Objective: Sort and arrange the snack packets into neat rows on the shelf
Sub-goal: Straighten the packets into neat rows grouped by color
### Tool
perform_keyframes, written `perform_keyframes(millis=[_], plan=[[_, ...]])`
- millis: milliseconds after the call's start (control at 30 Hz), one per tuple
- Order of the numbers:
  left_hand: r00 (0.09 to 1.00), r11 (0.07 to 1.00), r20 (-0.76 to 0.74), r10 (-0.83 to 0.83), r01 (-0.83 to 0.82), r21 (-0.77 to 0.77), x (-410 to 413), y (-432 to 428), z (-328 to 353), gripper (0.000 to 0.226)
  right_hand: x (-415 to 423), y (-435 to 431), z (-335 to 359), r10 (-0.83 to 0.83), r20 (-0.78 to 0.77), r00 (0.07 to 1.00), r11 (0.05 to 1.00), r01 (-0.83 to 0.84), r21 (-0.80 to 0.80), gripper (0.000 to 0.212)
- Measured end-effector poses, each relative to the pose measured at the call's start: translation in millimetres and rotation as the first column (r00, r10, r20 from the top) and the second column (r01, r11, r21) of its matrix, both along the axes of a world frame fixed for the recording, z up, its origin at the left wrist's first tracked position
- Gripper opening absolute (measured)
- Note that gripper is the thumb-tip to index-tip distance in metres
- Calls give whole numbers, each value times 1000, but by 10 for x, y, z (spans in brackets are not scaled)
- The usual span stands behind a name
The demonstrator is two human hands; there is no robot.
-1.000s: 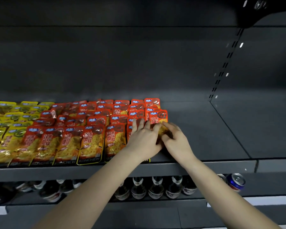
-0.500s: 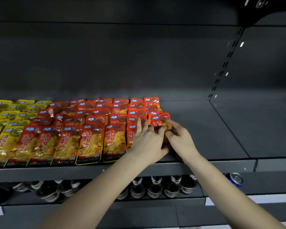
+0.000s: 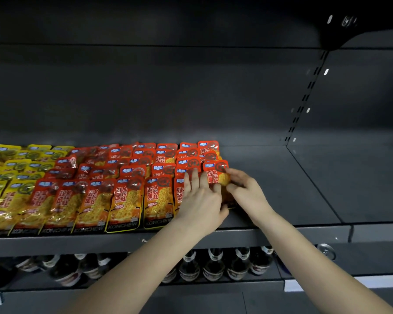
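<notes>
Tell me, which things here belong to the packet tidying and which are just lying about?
In the job: red packets, yellow packets, the end red packet pinched by the right hand, the left hand flat on the row, the shelf.
Just there: bottles and a can on the level below.

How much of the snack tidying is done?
Mostly done: yellow foil snack packets and red foil snack packets lie in rows on the dark metal shelf. In hand: the right hand pinches the end red packet; the left hand presses its neighbours. Left: laying that packet straight.
</notes>
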State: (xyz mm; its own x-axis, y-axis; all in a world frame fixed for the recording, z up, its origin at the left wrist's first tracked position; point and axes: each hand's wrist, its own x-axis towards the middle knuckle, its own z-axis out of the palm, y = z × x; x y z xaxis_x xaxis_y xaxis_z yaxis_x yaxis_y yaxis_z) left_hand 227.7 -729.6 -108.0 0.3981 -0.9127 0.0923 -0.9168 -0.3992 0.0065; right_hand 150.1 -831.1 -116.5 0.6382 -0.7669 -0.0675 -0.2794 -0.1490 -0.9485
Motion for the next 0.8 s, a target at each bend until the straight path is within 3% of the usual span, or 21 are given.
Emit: perform_keyframes(millis=[367,567,800], plan=[[996,997,-67,63,-61,37,270,-105,94,77,153,-232,56,-39,-31,999,990,34,-135,43],[986,979,-165,-31,64,196,498,-281,178,106,351,-635,76,2,-141,990,980,-30,-196,44],[964,951,-263,-30,109,288,550,-311,152,115,532,-960,34,135,-220,966,967,-176,-183,28]])
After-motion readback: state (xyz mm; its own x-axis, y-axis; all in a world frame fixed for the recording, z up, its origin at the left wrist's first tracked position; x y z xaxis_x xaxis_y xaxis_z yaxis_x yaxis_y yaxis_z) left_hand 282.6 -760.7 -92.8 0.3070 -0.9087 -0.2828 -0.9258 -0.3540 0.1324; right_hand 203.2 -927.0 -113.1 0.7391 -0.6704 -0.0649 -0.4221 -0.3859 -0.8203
